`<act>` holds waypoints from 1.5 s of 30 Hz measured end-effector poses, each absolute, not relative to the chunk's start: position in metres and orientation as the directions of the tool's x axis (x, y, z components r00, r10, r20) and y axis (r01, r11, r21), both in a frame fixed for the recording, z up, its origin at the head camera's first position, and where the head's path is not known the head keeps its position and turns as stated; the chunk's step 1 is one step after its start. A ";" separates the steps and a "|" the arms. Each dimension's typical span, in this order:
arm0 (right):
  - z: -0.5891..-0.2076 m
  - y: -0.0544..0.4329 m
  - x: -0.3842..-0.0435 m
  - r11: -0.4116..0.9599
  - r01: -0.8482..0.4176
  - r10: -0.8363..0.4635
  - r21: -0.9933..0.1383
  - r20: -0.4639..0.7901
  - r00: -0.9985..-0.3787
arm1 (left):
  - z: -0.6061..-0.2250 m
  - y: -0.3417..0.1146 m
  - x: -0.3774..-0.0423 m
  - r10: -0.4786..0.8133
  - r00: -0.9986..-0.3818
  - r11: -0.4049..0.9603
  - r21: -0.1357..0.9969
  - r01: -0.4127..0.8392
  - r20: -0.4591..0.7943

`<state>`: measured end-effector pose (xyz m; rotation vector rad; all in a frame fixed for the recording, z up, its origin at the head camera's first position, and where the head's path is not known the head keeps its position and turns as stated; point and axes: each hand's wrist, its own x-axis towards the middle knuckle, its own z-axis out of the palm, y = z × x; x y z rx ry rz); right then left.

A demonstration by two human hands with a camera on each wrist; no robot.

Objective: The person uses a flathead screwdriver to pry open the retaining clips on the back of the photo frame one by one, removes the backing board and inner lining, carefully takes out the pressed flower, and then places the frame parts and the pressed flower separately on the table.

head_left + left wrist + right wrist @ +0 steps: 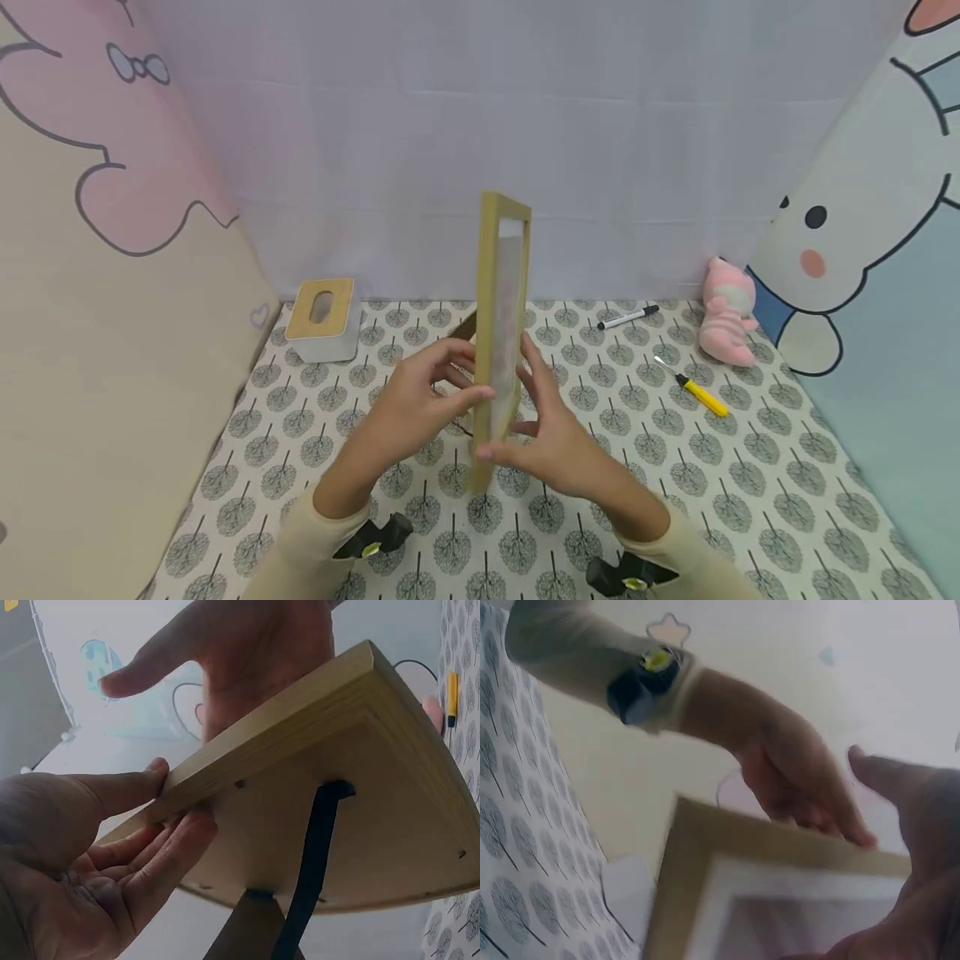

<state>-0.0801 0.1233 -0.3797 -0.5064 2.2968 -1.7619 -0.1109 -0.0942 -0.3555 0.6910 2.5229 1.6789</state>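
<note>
A light wooden picture frame [487, 317] is held upright, almost edge-on in the head view. My left hand [427, 396] pinches its near edge, thumb on the wooden side and fingers [191, 840] against the brown back panel [382, 817]. On that back, a dark ribbon [315, 847] runs to a fold-out stand leg [251, 930]. My right hand [555, 437] is at the front side, fingers spread along the face and thumb extended away from the wood in the left wrist view. A white mat [727, 889] borders the picture inside the frame.
A white tissue box [322, 321] with a wooden lid stands at the back left. To the right lie a marker [628, 317], a yellow-handled screwdriver [701, 394] and a pink plush toy [727, 312]. A tree-patterned cloth [637, 517] covers the table.
</note>
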 end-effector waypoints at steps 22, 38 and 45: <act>-0.410 0.184 -0.096 -0.008 -0.042 -0.169 -0.999 0.043 -0.985 | -0.354 -0.131 -0.114 0.453 -0.848 0.335 0.830 0.447 0.274; -0.477 0.209 -0.116 -0.295 0.338 -0.499 -0.894 -0.158 -0.852 | -0.459 -0.162 -0.189 0.313 -0.929 0.681 0.729 0.073 -0.200; -0.488 0.209 -0.123 -0.312 0.402 -0.470 -0.861 -0.228 -0.853 | -0.486 -0.162 -0.201 0.336 -0.887 0.657 0.754 -0.020 -0.316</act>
